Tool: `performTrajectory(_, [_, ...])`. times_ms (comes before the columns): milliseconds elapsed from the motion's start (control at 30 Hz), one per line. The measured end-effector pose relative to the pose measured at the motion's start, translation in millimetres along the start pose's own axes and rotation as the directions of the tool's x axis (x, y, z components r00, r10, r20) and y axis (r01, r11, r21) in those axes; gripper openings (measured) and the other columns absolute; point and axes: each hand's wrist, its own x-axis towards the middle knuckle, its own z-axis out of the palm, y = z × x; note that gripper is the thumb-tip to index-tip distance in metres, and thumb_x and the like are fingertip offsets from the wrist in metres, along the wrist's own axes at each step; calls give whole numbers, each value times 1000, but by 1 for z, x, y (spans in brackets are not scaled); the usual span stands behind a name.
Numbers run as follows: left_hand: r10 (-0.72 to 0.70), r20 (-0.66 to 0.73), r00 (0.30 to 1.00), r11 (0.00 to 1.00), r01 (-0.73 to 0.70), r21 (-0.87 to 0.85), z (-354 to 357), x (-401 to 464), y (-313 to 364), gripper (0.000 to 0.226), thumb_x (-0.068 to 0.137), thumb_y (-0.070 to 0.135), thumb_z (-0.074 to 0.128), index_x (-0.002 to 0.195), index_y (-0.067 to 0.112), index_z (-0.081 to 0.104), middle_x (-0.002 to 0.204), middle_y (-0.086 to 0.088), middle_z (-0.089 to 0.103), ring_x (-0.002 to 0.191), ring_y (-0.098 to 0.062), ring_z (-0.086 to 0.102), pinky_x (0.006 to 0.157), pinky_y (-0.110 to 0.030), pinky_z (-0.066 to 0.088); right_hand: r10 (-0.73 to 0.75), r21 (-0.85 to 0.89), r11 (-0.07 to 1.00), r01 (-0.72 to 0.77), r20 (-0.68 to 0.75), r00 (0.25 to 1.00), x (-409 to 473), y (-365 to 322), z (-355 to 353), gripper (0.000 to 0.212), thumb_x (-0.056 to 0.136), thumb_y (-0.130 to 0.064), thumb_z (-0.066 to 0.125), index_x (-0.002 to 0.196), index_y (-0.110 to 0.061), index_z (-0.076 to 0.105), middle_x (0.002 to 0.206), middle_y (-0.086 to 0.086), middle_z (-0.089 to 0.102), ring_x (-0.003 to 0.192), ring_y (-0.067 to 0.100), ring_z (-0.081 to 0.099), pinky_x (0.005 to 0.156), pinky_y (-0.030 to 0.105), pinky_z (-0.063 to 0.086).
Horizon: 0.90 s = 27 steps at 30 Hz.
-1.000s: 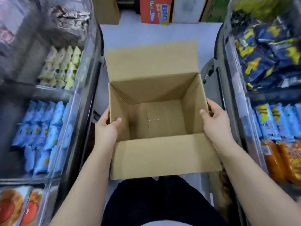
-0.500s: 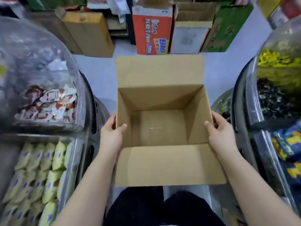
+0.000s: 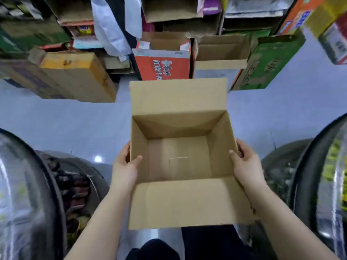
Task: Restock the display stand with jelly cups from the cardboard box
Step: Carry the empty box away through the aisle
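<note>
- Head view: the cardboard box (image 3: 181,158) is being held up in front of the person, open side up, its far flap standing upright and its near flap folding out toward the body.
- The box is showing only bare cardboard inside (no jelly cups are visible on its floor or against its walls).
- The left hand (image 3: 124,168) is gripping the box's left wall, thumb hooking over the rim into the box, the other fingers wrapping the outside.
- The right hand (image 3: 247,167) is doing the same on the box's right wall, thumb inside the rim, fingers closing around the outer face.
- Curved clear display bins are flanking the box: one display bin (image 3: 28,194) to the left of it, another bin (image 3: 323,184) to the right; their contents are too blurred to name, so I cannot tell which one takes the jelly cups.
- Beyond the box's far flap, a red carton (image 3: 163,67) and other stacked cartons are sitting on the floor (image 3: 75,124).
- Judging from the empty box, the unloading seems finished and the step in hand looks like carrying the box off.
- The next move probably calls for a free spot among those cartons beyond the box, with both hands keeping it level until it lands.
</note>
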Motion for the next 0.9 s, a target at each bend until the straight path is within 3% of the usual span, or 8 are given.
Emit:
performTrajectory(100, [-14, 2, 1000, 1000, 14, 18, 41, 69, 26, 47, 89, -1, 51, 119, 35, 57, 108, 14, 67, 102, -8, 62, 79, -22, 47, -40, -47, 998, 41, 33, 999, 88, -27, 3, 35, 91, -12, 48, 115, -34, 58, 89, -17, 67, 84, 0, 62, 69, 21, 48])
performTrajectory(233, [-42, 34, 999, 998, 41, 48, 85, 160, 31, 58, 86, -6, 49, 110, 47, 57, 108, 21, 66, 104, 0, 60, 82, -23, 47, -55, -104, 993, 60, 49, 997, 201, -40, 22, 39, 91, -12, 48, 119, -38, 56, 100, -14, 66, 93, 6, 60, 70, 20, 45])
performTrajectory(300, [-40, 44, 998, 995, 36, 97, 102, 212, 17, 60, 83, -6, 48, 114, 46, 56, 108, 20, 66, 103, 0, 59, 84, -27, 47, -62, -128, 989, 71, 77, 995, 256, -31, 42, 39, 91, -14, 48, 119, -40, 55, 100, -21, 65, 94, -5, 58, 71, 11, 44])
performTrajectory(367, [-34, 57, 998, 989, 26, 149, 119, 270, -6, 61, 81, -3, 47, 111, 50, 56, 102, 23, 66, 96, 4, 60, 83, -28, 48, -79, -166, 982, 95, 101, 992, 311, -13, 70, 38, 92, -16, 47, 119, -42, 53, 96, -30, 61, 91, -16, 54, 63, 3, 40])
performTrajectory(467, [-38, 62, 997, 982, 26, 188, 146, 360, -53, 62, 80, -2, 47, 113, 50, 56, 101, 23, 67, 101, -2, 61, 81, -26, 48, -83, -203, 973, 105, 116, 990, 394, 25, 121, 38, 93, -13, 48, 123, -36, 53, 92, -28, 60, 90, 1, 59, 63, 7, 40])
performTrajectory(667, [-9, 118, 993, 973, -19, 231, 185, 526, -149, 58, 66, 13, 45, 107, 51, 60, 101, 10, 69, 100, -14, 63, 85, -33, 52, -145, -217, 961, 170, 128, 981, 536, 114, 225, 35, 92, -8, 46, 119, -29, 56, 91, -14, 66, 84, 4, 60, 65, 18, 48])
performTrajectory(800, [3, 172, 985, 961, -51, 272, 196, 597, -202, 55, 76, 2, 46, 106, 46, 60, 99, 8, 70, 99, -18, 64, 83, -35, 52, -183, -222, 952, 211, 141, 973, 593, 150, 265, 38, 92, -8, 47, 116, -37, 56, 89, -16, 64, 82, -5, 58, 53, 3, 43])
performTrajectory(900, [6, 179, 984, 947, -63, 314, 198, 620, -225, 52, 69, 12, 46, 106, 47, 57, 99, 14, 69, 99, -15, 64, 83, -39, 52, -213, -238, 940, 243, 143, 966, 612, 167, 281, 36, 92, -9, 48, 114, -36, 56, 87, -15, 64, 77, -6, 57, 50, 3, 42])
